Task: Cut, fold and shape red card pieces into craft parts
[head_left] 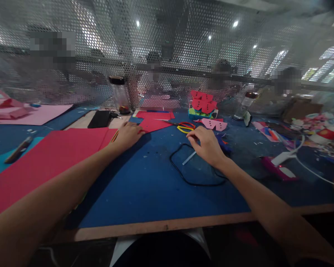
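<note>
Your left hand (129,135) rests open on the floppy red paper sheet (153,122) — right hand (207,145) pinches a light thin white stick (189,158); hold it mid-length.

Head camera looks forward-down, close over the table (144,193).

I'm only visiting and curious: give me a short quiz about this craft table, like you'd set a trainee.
1. True or false: the left hand holds the scissors.
2. Which colour is the big sheet by the left arm? A green, B red, C white.
3. Fill in: the black cord loops on the ___ mat by the right hand.
Key: 1 false, the scissors lie apart from it; 2 B; 3 blue.
</note>
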Demonstrator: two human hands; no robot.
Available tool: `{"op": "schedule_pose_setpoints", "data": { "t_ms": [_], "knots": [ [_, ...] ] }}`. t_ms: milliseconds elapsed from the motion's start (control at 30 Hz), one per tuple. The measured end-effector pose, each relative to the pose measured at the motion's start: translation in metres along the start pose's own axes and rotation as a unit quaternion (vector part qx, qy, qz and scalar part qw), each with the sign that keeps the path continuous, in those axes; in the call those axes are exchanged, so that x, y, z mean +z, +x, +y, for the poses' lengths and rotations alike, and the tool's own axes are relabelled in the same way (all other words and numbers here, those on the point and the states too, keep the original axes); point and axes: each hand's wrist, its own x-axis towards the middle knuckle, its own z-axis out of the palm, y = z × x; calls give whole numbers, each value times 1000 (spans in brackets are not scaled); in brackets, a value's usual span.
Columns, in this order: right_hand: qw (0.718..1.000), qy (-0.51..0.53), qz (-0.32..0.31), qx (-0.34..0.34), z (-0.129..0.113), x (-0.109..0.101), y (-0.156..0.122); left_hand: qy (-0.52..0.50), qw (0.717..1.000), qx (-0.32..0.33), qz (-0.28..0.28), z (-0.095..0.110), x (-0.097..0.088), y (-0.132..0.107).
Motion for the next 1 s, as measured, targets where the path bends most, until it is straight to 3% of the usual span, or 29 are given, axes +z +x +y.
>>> {"op": "schedule_pose_setpoints", "data": {
  "t_ms": [300, 600, 833, 1000],
  "knots": [
    [1000, -3, -8, -6, 1, 4, -2, 20, 999, 22, 31, -3, -4, -1],
    [1000, 1, -5, -11, 5, 6, -3, -18, 997, -20, 76, -4, -16, -1],
    [1000, -4, -6, -13, 7, 6, -3, -96, 987, -70, 108, -6, -39, 0],
    [1000, -4, -4, -15, 6, 6, -3, -174, 977, -76, 92, -8, -68, 4]
  ]
}}
